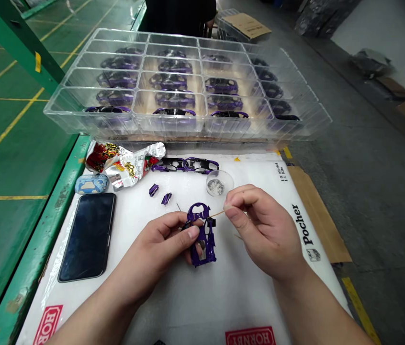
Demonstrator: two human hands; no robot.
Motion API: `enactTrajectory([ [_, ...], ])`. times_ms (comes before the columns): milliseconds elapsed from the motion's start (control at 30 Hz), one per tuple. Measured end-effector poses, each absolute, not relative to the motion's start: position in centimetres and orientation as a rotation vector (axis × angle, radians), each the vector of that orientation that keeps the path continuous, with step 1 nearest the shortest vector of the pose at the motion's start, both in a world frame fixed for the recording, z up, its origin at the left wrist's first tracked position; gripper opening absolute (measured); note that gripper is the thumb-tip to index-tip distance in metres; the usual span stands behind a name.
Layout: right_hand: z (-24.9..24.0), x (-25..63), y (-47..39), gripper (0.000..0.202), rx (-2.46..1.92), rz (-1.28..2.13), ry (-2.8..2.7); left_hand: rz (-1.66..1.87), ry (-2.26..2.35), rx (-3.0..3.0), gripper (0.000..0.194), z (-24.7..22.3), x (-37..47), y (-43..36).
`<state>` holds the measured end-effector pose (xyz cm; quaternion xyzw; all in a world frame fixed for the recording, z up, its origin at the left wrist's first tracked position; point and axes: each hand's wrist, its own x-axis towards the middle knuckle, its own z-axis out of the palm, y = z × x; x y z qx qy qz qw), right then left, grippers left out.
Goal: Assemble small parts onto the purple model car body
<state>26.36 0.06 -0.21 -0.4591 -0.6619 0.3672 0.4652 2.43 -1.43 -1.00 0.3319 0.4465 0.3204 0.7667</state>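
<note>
The two forearms come nearest, crossing a white surface. Well left of the left hand's fingers lies a dark phone; beyond it, farther from those fingers, sit a blue patterned case and a crumpled silver-and-red wrapper. Two small purple pieces rest just past the left fingers, apart from each other. Beyond them lie two purple-and-black frames, end to end; farthest off, a clear compartmented tray holds rows of similar frames. The left fingers grip a purple car body, thumb on top, other fingertips partly hidden. To their right, the right hand pinches a thin stick between thumb and forefinger, its tip at the body's right side; whether they touch, I cannot tell. Just beyond the right fingers stands a round clear dish of small transparent bits. Right of those fingers, black "Pocher" lettering runs along the surface.
</note>
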Motion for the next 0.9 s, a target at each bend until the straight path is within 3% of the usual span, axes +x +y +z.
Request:
enactTrajectory([
  [733,-0.27,26.48,0.03,0.009,-1.116,0.872,-1.556,0.685,0.984,0.702,0.044,-1.13,2.37,-1.55],
  [900,-1.04,26.30,0.54,0.008,-1.229,0.616,-1.411,0.683,0.982,0.701,0.044,-1.26,2.35,-1.55],
])
